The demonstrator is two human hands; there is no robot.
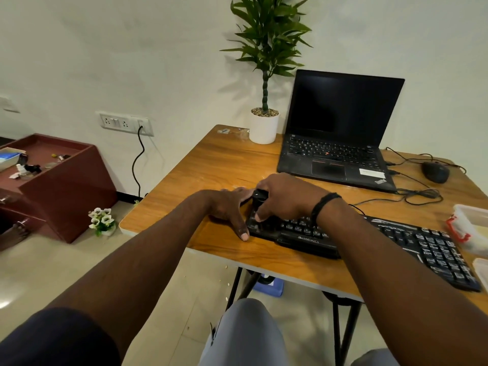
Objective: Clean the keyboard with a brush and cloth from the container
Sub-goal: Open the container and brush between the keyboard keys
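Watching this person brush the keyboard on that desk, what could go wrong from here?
The black keyboard lies near the wooden table's front edge, so a hard stroke might slide it off, though the left hand braces its end. The right hand grips the black brush; brushed dust may scatter toward the open black laptop. The right arm could knock the clear plastic container.

Black keyboard (412, 241), white pot (264, 129)

Beyond the fingers (260, 216) a pale wall (158, 48) rose behind the wooden surface (224, 165), with a socket panel (124, 123), a maroon cabinet (66, 186) and a beige tiled floor (52, 265) to their left.
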